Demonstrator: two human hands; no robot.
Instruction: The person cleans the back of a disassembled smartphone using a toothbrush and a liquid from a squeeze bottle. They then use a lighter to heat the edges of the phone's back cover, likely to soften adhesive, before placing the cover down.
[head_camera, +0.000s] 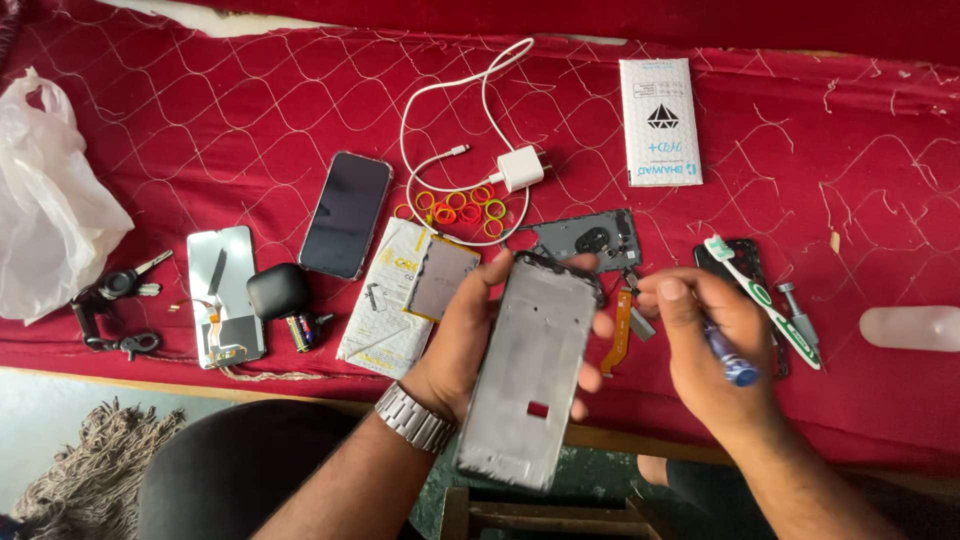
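Gripped by its long edges in the left hand (480, 335), the thin, rigid-looking phone frame (530, 375) hung over the table's near edge while the right hand (710, 345) clenched a blue-handled tool (728, 360).

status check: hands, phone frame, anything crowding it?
Left hand grips grey phone frame, upright, above the table edge. Right hand pinches a small part at the frame's top corner, blue-handled tool in palm. Orange flex cable lies close behind.
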